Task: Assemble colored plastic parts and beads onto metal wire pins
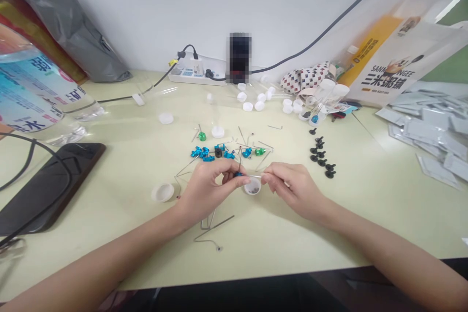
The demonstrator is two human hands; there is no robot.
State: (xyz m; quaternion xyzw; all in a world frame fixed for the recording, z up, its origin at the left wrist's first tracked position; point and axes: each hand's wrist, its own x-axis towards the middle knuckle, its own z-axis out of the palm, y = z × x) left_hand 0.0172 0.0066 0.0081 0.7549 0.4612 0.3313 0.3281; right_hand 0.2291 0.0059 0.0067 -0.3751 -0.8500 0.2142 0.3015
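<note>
My left hand (210,183) pinches a small blue metal fitting (238,174) between thumb and fingers, with a thin rod sticking up from it. My right hand (294,183) grips the end of a thin metal rod that looks like a hex key (255,176); its other end meets the blue fitting. Just below the fingertips stands a small white cap (252,186) with tiny metal pieces in it. Behind my hands lie several blue fittings (228,155), green ones (260,151) and a black one (218,153), among bent thin rods. Another white cap (163,192) sits left of my left hand.
Several black knob-like pieces (321,162) lie to the right. White caps (259,106) and clear tubes are at the back. A phone (54,185) and water bottles (36,90) occupy the left. A power strip (199,77), paper bag (405,66) and small packets (431,122) border the table.
</note>
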